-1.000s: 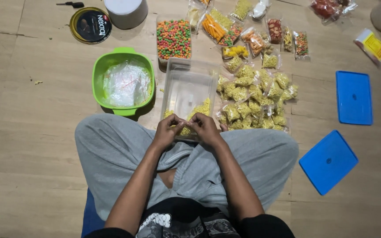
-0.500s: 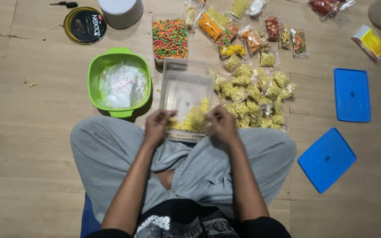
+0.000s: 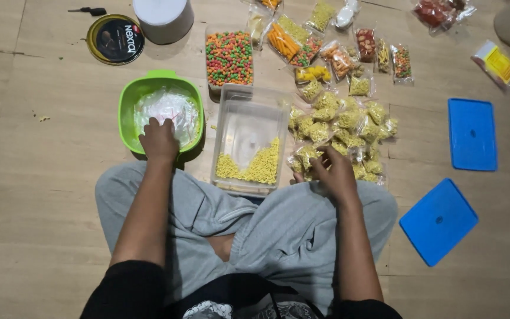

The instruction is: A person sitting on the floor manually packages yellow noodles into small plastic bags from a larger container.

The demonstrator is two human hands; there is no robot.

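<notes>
Left hand point(image 3: 159, 139) rests spread on plastic bags point(image 3: 169, 109) inside the green bowl point(image 3: 130, 97); right hand point(image 3: 333, 171), right of the bowl, seems to be grasping a filled packet point(image 3: 306, 155).

Bearing everything: a pale wooden plank floor point(image 3: 42, 195). Sitting at its middle, a clear rectangular tub point(image 3: 249, 139), part-filled with yellow snack pieces. Resting just left of the tub, a green basin point(image 3: 130, 97) lined with clear plastic bags. Standing right behind the tub, a clear box of red, green and orange balls point(image 3: 229, 56). Spreading right of the tub and touching it, a heap of small sealed yellow snack packets point(image 3: 343, 127). Lying behind that heap, mixed coloured packets point(image 3: 340, 56). Lying well right of the tub, two blue lids point(image 3: 472, 133) point(image 3: 438, 220). Sitting far behind and left of the tub, a round black tin lid point(image 3: 115, 39), a white cylinder point(image 3: 162, 18) and a small dark tool point(image 3: 90, 10).
</notes>
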